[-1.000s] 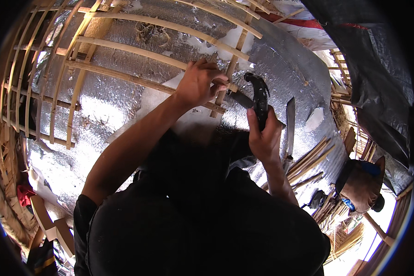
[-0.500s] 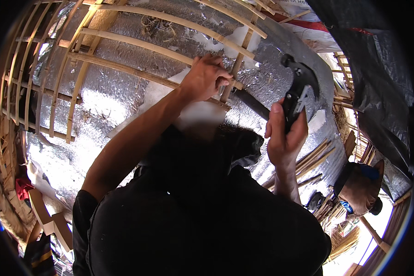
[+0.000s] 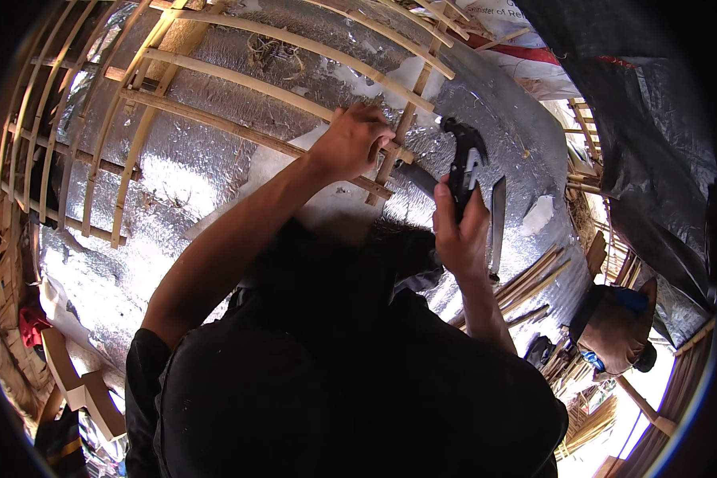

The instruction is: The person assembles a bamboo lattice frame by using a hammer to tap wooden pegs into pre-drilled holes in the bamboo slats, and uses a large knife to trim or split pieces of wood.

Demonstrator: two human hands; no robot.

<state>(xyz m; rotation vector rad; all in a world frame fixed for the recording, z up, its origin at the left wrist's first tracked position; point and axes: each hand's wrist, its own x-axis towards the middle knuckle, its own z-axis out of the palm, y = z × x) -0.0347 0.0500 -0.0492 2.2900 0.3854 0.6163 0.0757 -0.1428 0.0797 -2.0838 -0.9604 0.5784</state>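
My left hand is closed over the end of a bamboo slat, where it crosses an upright strip. Its fingertips are bunched together, and what they pinch is hidden. To the right, my right hand grips a black claw hammer, its head raised and pointing away from me. The hammer is apart from the slats. Between my hands lies a dark bar, partly covered by the right hand. Just right of that hand a long narrow blade rests on the silver sheet.
A crinkled silver sheet lies beneath the bamboo lattice. Loose bamboo strips are at the right. Black plastic sheeting hangs at far right, above another person. Cardboard is at lower left.
My right hand has moved left with the hammer, closer to my left hand. The narrow blade now shows beside it. My left hand stays at the slat's end, its fingers slightly shifted.
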